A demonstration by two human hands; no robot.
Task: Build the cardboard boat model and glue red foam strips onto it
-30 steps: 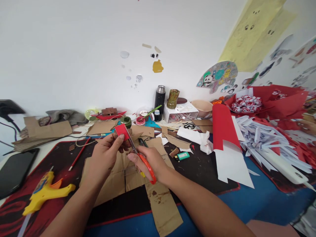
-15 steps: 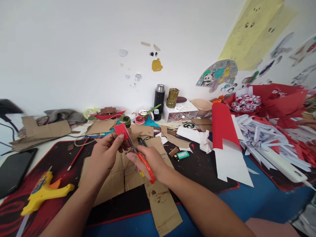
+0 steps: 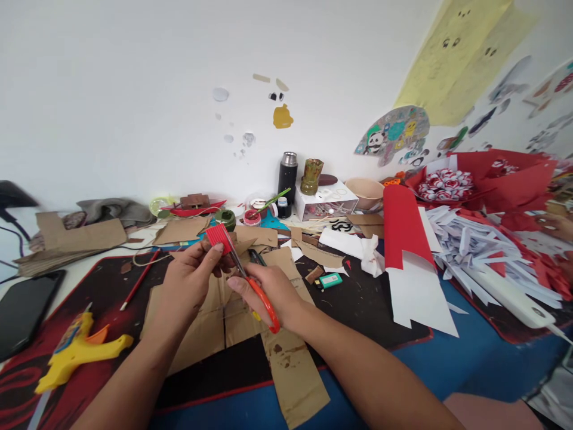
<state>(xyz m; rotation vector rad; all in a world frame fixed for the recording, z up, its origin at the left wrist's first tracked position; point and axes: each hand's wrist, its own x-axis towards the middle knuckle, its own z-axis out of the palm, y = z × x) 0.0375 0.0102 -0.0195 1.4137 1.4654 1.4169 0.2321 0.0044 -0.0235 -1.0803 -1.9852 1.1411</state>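
My left hand (image 3: pixel 192 278) pinches a small red ridged piece (image 3: pixel 219 239), which looks like corrugated card, between thumb and fingers. Orange-handled scissors (image 3: pixel 267 306) are gripped in my right hand (image 3: pixel 271 292), their blades angled up and left along the right edge of the red piece. Whether the blades are cutting into it I cannot tell. Beneath both hands lie flat sheets of brown cardboard (image 3: pixel 201 334), and a long stained cardboard strip (image 3: pixel 298 382) extends toward the front edge.
A yellow glue gun (image 3: pixel 74 358), a red pencil (image 3: pixel 139 280) and a phone (image 3: pixel 29 313) lie to the left. Right of my hands are a green lighter (image 3: pixel 330 280), a red paper roll (image 3: pixel 406 233) and heaped white paper strips (image 3: pixel 487 251). A black flask (image 3: pixel 287 179) stands behind.
The hands, red piece and scissors keep nearly the same pose. The whole view has shifted very slightly.
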